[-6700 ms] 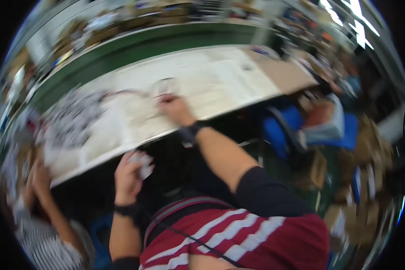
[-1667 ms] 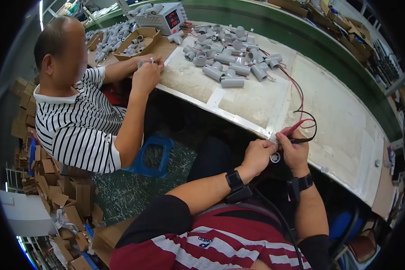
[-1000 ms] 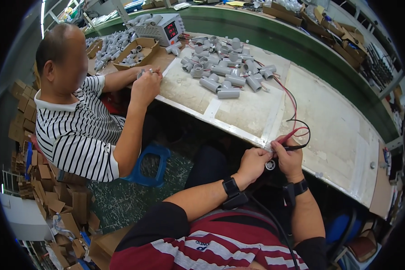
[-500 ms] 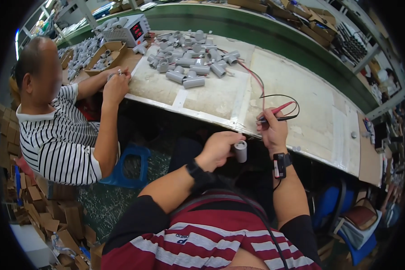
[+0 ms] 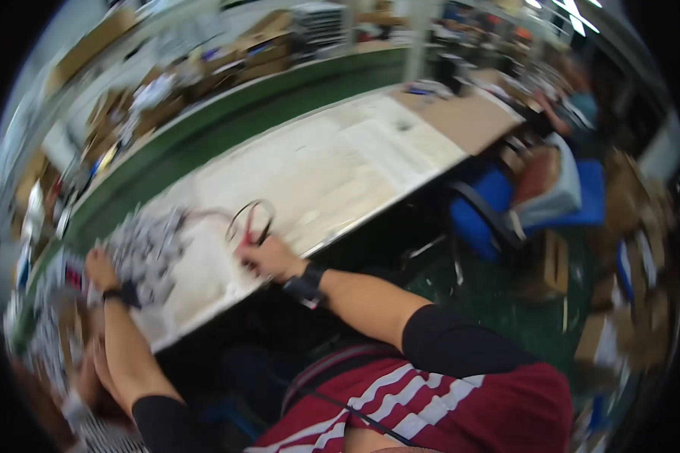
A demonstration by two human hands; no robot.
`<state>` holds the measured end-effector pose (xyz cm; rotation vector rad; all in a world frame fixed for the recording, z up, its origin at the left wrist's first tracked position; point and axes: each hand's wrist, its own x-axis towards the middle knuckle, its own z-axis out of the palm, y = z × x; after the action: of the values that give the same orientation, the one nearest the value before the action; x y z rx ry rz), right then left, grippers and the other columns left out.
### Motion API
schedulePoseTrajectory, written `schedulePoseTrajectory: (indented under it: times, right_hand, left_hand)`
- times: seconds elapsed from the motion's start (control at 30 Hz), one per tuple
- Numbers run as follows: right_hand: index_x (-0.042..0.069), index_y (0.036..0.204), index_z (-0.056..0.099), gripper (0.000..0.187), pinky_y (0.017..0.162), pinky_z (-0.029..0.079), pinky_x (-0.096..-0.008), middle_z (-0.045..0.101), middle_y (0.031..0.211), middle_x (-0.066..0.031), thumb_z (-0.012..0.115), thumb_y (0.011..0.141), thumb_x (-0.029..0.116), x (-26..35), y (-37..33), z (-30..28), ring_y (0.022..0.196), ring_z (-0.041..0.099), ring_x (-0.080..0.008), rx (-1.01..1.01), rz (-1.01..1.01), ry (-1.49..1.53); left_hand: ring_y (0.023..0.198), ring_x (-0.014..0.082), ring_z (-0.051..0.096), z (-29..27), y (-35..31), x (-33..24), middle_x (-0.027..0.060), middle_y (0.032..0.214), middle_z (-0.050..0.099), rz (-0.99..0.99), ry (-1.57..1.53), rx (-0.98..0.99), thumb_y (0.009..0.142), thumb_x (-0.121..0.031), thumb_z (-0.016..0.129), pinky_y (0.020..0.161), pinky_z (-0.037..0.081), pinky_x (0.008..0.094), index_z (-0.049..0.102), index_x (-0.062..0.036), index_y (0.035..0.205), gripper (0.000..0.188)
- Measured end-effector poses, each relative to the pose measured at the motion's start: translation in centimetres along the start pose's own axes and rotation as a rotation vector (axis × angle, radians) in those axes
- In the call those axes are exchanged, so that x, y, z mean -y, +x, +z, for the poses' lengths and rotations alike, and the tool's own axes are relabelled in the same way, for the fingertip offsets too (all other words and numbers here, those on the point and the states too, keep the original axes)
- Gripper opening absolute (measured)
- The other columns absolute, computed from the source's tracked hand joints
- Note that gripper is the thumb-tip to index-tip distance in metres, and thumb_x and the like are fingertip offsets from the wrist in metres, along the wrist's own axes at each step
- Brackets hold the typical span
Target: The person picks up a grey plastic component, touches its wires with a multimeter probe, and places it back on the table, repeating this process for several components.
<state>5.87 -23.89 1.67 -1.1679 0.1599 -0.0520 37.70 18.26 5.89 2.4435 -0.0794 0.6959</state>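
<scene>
Head view, grey parts: short tubes with side stubs (image 5: 147, 249), heaped on the table (image 5: 325, 185) toward 9 o'clock.
Probes: one red, one black (image 5: 245, 243), near the centre toward 8 o'clock, their thin leads looping up above the right hand (image 5: 273, 259).
Right hand: closed around the probes, at the table's near edge.
Left hand: stretched toward 9 o'clock, at the heap's outer side near the power supply (image 5: 72, 273); cannot tell whether it grips anything.
Since half a second ago: the left hand has left the table's near edge, where it held a grey tube; the right hand keeps the probes; the view has swung rightward, bringing in the blue chair (image 5: 480, 215) at 3 o'clock.
Unclear: heap and left fingers blurred; co-worker cut off toward 8 o'clock.
</scene>
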Motion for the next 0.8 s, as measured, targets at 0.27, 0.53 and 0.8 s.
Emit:
schedulePoseTrajectory:
  times: [0.27, 0.53, 0.8]
  right_hand:
    - [0.003, 0.088, 0.064, 0.014, 0.045, 0.049, -0.0248, 0.065, 0.071, -0.0064, 0.070, 0.093, 0.015, 2.7, -1.6, -1.0, 0.051, 0.059, -0.0122, 0.046, -0.029, 0.008]
    - [0.003, 0.090, 0.064, 0.013, 0.045, 0.049, -0.0249, 0.065, 0.071, -0.0064, 0.070, 0.093, 0.014, 2.3, -0.6, -0.1, 0.051, 0.059, -0.0122, 0.073, -0.034, 0.065]
    - [0.003, 0.090, 0.063, 0.012, 0.043, 0.046, -0.0243, 0.064, 0.068, -0.0052, 0.070, 0.093, 0.013, 2.7, -1.7, 0.3, 0.048, 0.057, -0.0117, 0.047, -0.066, 0.096]
  left_hand:
    - [0.109, 0.0417, 0.062, 1.5, 1.7, -4.3, 0.0266, 0.114, 0.067, 0.048, 0.345, 0.155, 0.093, -0.027, 0.060, 0.096, 0.047, 0.0466, 0.069, 0.0038, 0.112, 0.037]
    - [0.123, 0.0398, 0.054, 2.9, -13.5, -12.1, 0.0240, 0.132, 0.059, 0.281, -0.013, -0.061, 0.092, -0.017, 0.067, 0.108, 0.039, 0.0453, 0.053, 0.0047, 0.136, 0.051]
    - [0.086, 0.0136, 0.062, 2.4, -30.1, -27.3, 0.0099, 0.099, 0.070, 0.010, -0.714, 0.637, 0.098, -0.012, 0.063, 0.078, 0.050, 0.0277, 0.067, 0.0068, 0.111, 0.023]
